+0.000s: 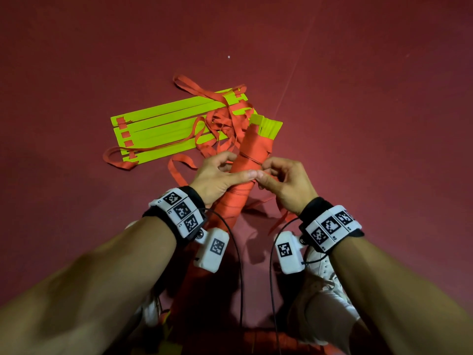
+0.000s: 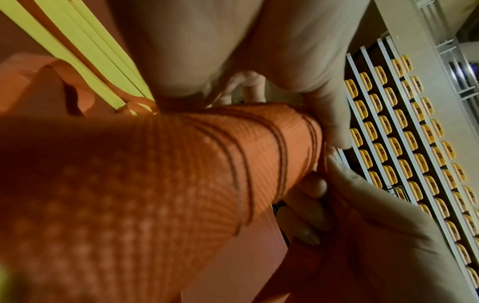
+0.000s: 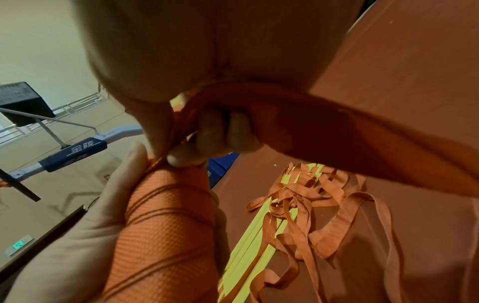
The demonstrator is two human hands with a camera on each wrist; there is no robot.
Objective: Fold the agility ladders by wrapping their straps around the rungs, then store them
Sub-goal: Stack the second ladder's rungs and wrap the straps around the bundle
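The wrapped ladder bundle (image 1: pixel 245 165) stands slanted off the floor (image 1: pixel 358 98), long axis running away from the person, yellow rungs (image 1: pixel 267 126) at its far tip. Left hand (image 1: pixel 217 175) grips its left flank; right hand (image 1: pixel 284 180) seemingly pinches the strap end (image 3: pixel 181 131) on its right flank. The unwrapped ladder (image 1: pixel 158 131) lies beyond-left.
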